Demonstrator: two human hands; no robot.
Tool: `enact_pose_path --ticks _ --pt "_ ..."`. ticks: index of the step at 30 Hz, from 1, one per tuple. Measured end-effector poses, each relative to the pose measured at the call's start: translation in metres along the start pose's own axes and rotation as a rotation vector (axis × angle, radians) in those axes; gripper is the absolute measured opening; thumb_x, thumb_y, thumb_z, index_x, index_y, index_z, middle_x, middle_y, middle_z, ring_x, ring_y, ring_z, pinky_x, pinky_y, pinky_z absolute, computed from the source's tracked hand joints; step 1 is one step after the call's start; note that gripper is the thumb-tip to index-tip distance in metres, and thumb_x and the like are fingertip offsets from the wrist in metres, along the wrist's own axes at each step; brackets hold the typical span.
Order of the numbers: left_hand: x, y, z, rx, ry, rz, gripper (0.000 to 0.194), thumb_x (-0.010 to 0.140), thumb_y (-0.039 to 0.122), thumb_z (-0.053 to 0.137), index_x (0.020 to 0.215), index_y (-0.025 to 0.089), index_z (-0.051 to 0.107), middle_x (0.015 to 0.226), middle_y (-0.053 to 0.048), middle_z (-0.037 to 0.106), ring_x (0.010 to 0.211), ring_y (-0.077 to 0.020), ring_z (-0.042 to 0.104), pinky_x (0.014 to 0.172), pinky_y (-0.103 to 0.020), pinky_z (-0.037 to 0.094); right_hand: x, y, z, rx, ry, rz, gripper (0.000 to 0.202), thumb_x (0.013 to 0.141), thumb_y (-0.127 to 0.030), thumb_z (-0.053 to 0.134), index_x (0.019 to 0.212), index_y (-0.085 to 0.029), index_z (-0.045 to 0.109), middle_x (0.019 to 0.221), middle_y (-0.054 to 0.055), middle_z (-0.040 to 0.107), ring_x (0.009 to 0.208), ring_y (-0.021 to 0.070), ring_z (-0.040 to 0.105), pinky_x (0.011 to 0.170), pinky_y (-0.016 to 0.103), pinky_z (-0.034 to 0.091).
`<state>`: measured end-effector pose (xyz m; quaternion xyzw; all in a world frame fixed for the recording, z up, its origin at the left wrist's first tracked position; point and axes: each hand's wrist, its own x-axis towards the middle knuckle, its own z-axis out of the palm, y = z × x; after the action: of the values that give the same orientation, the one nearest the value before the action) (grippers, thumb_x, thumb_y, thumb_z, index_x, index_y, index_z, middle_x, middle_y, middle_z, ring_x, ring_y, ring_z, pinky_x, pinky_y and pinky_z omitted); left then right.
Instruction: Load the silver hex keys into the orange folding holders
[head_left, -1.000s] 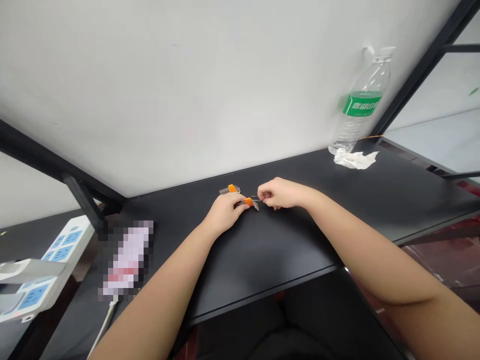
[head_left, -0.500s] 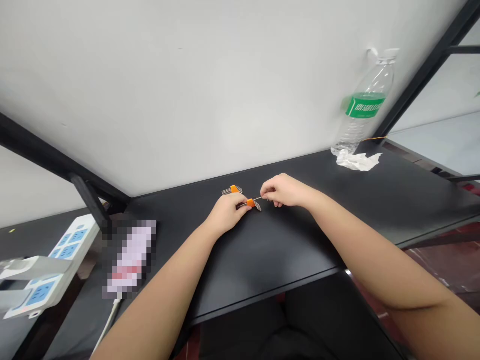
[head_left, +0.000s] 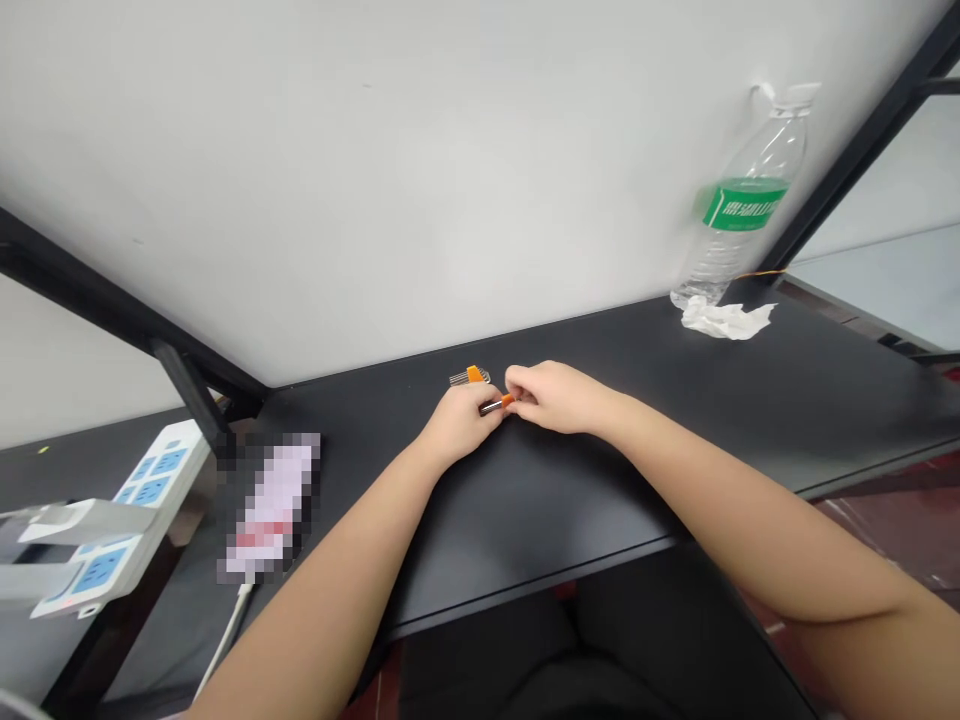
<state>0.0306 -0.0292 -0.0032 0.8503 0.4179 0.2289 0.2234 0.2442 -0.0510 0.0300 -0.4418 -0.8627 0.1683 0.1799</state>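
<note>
A hex key set in an orange holder (head_left: 508,399) is gripped between the fingers of my left hand (head_left: 463,420), its straight metal shafts pointing left. My right hand (head_left: 556,395) is closed at the holder's right end, pinching a hex key that its fingers now hide. The two hands almost meet over the black table. Just behind my left hand lies a second hex key set (head_left: 474,375), also with an orange holder, its keys fanned side by side.
At the back right a clear bottle (head_left: 746,205) with a green label leans by the wall, with crumpled tissue (head_left: 727,320) at its base. To the left are a blurred-out phone-like object (head_left: 271,505) on a white cable and a power strip (head_left: 161,490). A black table (head_left: 540,520) lies beneath.
My right hand has moved left, up against the holder in my left hand. The thin key that showed between the hands is now covered by fingers. The view has shifted slightly.
</note>
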Motion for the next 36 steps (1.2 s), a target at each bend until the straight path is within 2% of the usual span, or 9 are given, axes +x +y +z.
enact_pose_path --ticks 3,6,10,13,20,27,36 --pt "0.0 -0.001 0.001 0.032 -0.013 -0.027 0.018 0.09 0.034 0.064 0.079 0.021 0.07 0.074 0.001 0.067 0.067 -0.0147 0.055 0.064 -0.029 0.041 0.002 0.017 -0.003 -0.08 0.019 0.089 0.006 0.093 -0.025 0.058 0.09 -0.021 0.061 0.09 0.003 0.067 0.077 0.0154 0.057 0.064 0.026 0.036" --pt "-0.001 0.0 0.001 0.027 -0.011 -0.045 0.013 0.089 0.031 0.063 0.085 0.022 0.072 0.08 0.001 0.07 0.071 -0.0154 0.058 0.066 -0.029 0.043 0.007 0.031 0.0 -0.151 -0.043 0.179 0.008 0.091 -0.025 0.062 0.095 -0.021 0.067 0.105 0.008 0.068 0.086 0.0184 0.061 0.067 0.027 0.039" --pt "-0.001 0.006 -0.001 -0.022 0.0 -0.02 0.015 0.09 0.033 0.063 0.093 0.022 0.074 0.09 -0.001 0.074 0.077 -0.0163 0.062 0.073 -0.029 0.047 0.012 0.03 0.002 -0.214 -0.203 0.3 0.006 0.084 -0.019 0.063 0.087 -0.018 0.069 0.096 0.012 0.07 0.077 0.021 0.063 0.059 0.03 0.038" --pt "-0.001 0.01 -0.002 -0.045 0.012 -0.003 0.02 0.093 0.037 0.062 0.095 0.023 0.075 0.094 -0.001 0.075 0.078 -0.0161 0.063 0.076 -0.03 0.049 0.011 0.022 -0.002 -0.242 -0.267 0.357 0.006 0.079 -0.021 0.067 0.083 -0.018 0.069 0.09 0.013 0.071 0.07 0.022 0.063 0.054 0.031 0.036" --pt "0.0 0.009 0.001 -0.05 0.017 0.028 0.018 0.094 0.032 0.062 0.092 0.025 0.079 0.092 0.001 0.077 0.079 -0.0157 0.063 0.079 -0.029 0.05 0.005 0.016 -0.01 -0.164 -0.279 0.346 0.005 0.074 -0.017 0.068 0.076 -0.02 0.065 0.08 0.008 0.069 0.062 0.018 0.058 0.053 0.029 0.034" --pt "-0.001 0.004 0.001 -0.048 0.021 0.005 0.016 0.092 0.031 0.064 0.094 0.023 0.078 0.089 0.0 0.076 0.076 -0.0155 0.062 0.077 -0.029 0.049 -0.001 0.023 -0.018 0.106 -0.184 0.115 0.01 0.075 -0.013 0.059 0.076 -0.022 0.057 0.074 -0.002 0.063 0.063 0.0127 0.05 0.056 0.025 0.033" --pt "0.001 0.001 0.001 -0.033 -0.006 0.033 0.017 0.095 0.031 0.061 0.094 0.024 0.077 0.091 0.001 0.076 0.08 -0.0165 0.063 0.078 -0.03 0.048 -0.002 0.022 -0.019 0.162 -0.183 0.1 0.01 0.076 -0.013 0.055 0.078 -0.022 0.06 0.074 -0.003 0.062 0.062 0.0121 0.05 0.058 0.025 0.035"
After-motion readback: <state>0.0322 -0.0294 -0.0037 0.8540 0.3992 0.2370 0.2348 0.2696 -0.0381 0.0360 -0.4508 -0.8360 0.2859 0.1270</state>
